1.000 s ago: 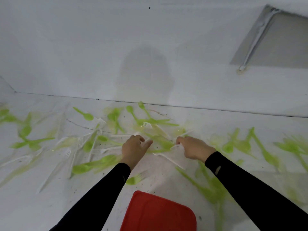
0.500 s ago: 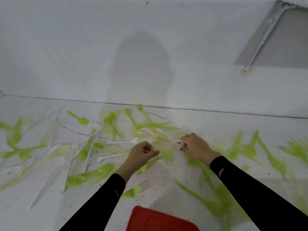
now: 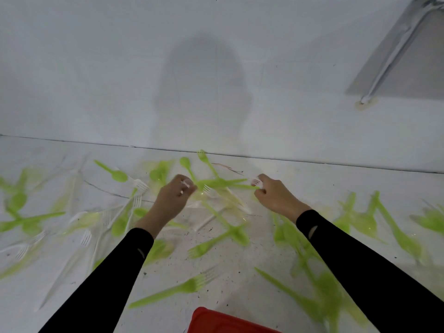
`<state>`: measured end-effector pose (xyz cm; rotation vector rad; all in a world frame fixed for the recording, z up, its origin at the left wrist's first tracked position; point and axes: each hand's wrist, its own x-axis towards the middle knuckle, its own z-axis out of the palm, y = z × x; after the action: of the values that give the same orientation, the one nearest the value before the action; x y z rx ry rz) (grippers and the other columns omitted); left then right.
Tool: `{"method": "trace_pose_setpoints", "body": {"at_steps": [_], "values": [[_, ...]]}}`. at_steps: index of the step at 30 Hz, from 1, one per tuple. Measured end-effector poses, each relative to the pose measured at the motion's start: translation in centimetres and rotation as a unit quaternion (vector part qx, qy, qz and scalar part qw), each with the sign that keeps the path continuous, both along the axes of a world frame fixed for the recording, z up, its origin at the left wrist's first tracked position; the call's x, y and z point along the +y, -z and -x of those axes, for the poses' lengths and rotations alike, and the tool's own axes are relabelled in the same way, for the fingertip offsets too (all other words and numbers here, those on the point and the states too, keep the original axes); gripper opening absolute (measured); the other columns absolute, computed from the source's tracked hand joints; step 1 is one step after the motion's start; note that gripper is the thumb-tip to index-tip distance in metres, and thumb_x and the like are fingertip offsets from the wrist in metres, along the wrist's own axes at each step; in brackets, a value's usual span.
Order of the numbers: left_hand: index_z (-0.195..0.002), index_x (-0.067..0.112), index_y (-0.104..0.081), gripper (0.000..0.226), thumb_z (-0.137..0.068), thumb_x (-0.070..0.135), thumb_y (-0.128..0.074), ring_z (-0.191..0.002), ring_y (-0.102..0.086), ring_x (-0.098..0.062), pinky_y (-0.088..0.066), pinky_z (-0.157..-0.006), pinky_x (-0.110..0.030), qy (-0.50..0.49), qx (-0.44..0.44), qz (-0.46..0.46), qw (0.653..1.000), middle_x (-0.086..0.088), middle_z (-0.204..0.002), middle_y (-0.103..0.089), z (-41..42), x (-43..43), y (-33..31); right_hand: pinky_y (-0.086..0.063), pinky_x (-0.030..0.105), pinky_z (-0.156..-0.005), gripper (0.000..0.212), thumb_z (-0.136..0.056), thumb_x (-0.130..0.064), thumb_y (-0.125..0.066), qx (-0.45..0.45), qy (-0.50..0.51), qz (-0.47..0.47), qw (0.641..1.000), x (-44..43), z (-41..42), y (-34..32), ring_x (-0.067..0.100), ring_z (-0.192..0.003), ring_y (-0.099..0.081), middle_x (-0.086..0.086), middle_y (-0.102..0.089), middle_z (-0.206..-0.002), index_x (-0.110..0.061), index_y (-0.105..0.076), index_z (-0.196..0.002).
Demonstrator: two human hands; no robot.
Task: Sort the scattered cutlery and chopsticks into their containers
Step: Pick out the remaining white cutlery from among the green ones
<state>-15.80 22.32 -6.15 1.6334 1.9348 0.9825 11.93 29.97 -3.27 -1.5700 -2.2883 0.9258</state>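
Observation:
Green and white plastic cutlery lies scattered over the white floor [image 3: 240, 292]. My left hand [image 3: 171, 203] is curled and pinches a small white cutlery piece [image 3: 185, 185] between its fingertips; most of that piece is hidden. My right hand [image 3: 276, 197] grips a white fork [image 3: 255, 181], whose tines stick out to the left above the fingers. Between the hands lie crossed green knives [image 3: 223, 182] and another white fork [image 3: 210, 191]. A green fork [image 3: 192, 286] lies nearer to me, and a green spoon [image 3: 119, 175] sits at the far left.
The corner of a red container [image 3: 216, 319] shows at the bottom edge. A white wall [image 3: 96, 80] rises just behind the cutlery. At the upper right a white pipe [image 3: 384, 66] slants down a grey panel. More green pieces [image 3: 403, 236] lie to the right.
Both hands have moved farther from me toward the wall, each carrying its white piece. The view has tilted, so the red container sits lower in the frame.

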Motion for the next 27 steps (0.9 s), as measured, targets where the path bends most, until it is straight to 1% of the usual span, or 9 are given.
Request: {"method": "trace_pose_setpoints", "body": {"at_steps": [2, 4, 6, 10, 13, 16, 20, 24, 27], "values": [[-0.095, 0.007, -0.065, 0.029, -0.080, 0.028, -0.078, -0.074, -0.056, -0.015, -0.039, -0.066, -0.025, 0.094, 0.127, 0.025, 0.987, 0.001, -0.086, -0.060, 0.3, 0.2, 1.8, -0.033, 0.028, -0.054, 0.024, -0.090, -0.015, -0.047, -0.001, -0.002, -0.009, 1.000, 0.1, 2.3, 0.7, 0.026, -0.069, -0.050, -0.003, -0.052, -0.077, -0.023, -0.034, -0.072], [-0.106, 0.007, -0.064, 0.039, -0.077, 0.026, -0.081, -0.090, -0.059, -0.017, -0.046, -0.077, -0.028, 0.118, 0.140, 0.058, 0.981, -0.003, -0.100, -0.060, 0.2, 0.0, 3.1, -0.033, 0.030, -0.060, 0.030, -0.091, -0.019, -0.052, -0.019, -0.020, -0.014, 1.000, 0.4, 4.3, 1.7, 0.024, -0.077, -0.048, -0.002, -0.048, -0.079, -0.021, -0.031, -0.069], [-0.116, 0.010, -0.062, 0.037, -0.084, 0.023, -0.075, -0.100, -0.060, -0.019, -0.047, -0.083, -0.029, 0.097, 0.164, 0.061, 0.980, -0.006, -0.109, -0.060, -0.1, -0.1, 3.7, -0.034, 0.031, -0.066, 0.027, -0.094, -0.030, -0.055, -0.066, -0.039, -0.016, 0.997, 0.7, 5.9, 2.8, 0.024, -0.085, -0.049, 0.003, -0.046, -0.089, -0.017, -0.039, -0.076], [-0.104, 0.008, -0.067, 0.017, -0.093, 0.021, -0.065, -0.090, -0.060, -0.028, -0.045, -0.071, -0.033, 0.093, 0.233, -0.005, 0.968, -0.008, -0.097, -0.063, -0.3, -0.2, 4.1, -0.035, 0.030, -0.068, 0.025, -0.092, -0.037, -0.062, -0.117, -0.044, -0.011, 0.992, 0.8, 7.2, 3.7, 0.026, -0.089, -0.056, 0.004, -0.052, -0.096, -0.015, -0.049, -0.091], [-0.097, 0.003, -0.062, 0.010, -0.093, 0.011, -0.063, -0.078, -0.055, -0.029, -0.047, -0.065, -0.039, 0.077, 0.230, -0.030, 0.970, -0.012, -0.086, -0.063, 0.0, 0.1, 3.6, -0.037, 0.029, -0.068, 0.023, -0.090, -0.035, -0.065, -0.141, -0.035, 0.001, 0.989, 1.2, 6.6, 3.3, 0.026, -0.093, -0.060, 0.003, -0.058, -0.094, -0.015, -0.053, -0.090], [-0.099, 0.005, -0.060, 0.010, -0.092, 0.001, -0.055, -0.076, -0.051, -0.027, -0.048, -0.063, -0.041, 0.093, 0.264, -0.051, 0.959, -0.009, -0.082, -0.066, 0.4, 0.3, 2.9, -0.034, 0.028, -0.057, 0.031, -0.085, -0.033, -0.071, -0.131, -0.028, 0.049, 0.990, 1.8, 5.0, 2.7, 0.023, -0.078, -0.055, 0.000, -0.052, -0.078, -0.014, -0.049, -0.074], [-0.101, 0.006, -0.058, 0.012, -0.093, 0.015, -0.059, -0.077, -0.058, -0.028, -0.043, -0.063, -0.037, 0.111, 0.212, -0.011, 0.971, -0.009, -0.083, -0.064, -0.5, 0.2, 1.4, -0.025, 0.027, -0.052, 0.039, -0.083, -0.026, -0.073, -0.096, -0.041, 0.116, 0.988, 2.1, 2.4, 1.7, 0.013, -0.061, -0.039, -0.003, -0.040, -0.071, -0.015, -0.038, -0.069], [-0.092, 0.008, -0.044, 0.014, -0.091, 0.012, -0.058, -0.062, -0.050, -0.023, -0.031, -0.053, -0.029, 0.108, 0.126, 0.029, 0.986, -0.003, -0.071, -0.057, -2.6, 0.2, 0.7, -0.038, 0.027, -0.058, 0.019, -0.076, -0.021, -0.072, -0.113, -0.038, 0.128, 0.985, 2.4, -0.5, 1.2, 0.020, -0.072, -0.054, 0.002, -0.059, -0.081, -0.011, -0.056, -0.080], [-0.091, 0.010, -0.039, 0.022, -0.087, 0.008, -0.061, -0.059, -0.047, -0.022, -0.029, -0.051, -0.030, 0.093, 0.086, 0.031, 0.991, -0.002, -0.069, -0.052, -4.0, 0.4, 0.5, -0.040, 0.025, -0.058, 0.018, -0.081, -0.026, -0.066, -0.120, -0.027, 0.140, 0.982, 2.2, -2.6, 0.8, 0.016, -0.064, -0.057, 0.001, -0.065, -0.072, -0.014, -0.057, -0.071]]}}
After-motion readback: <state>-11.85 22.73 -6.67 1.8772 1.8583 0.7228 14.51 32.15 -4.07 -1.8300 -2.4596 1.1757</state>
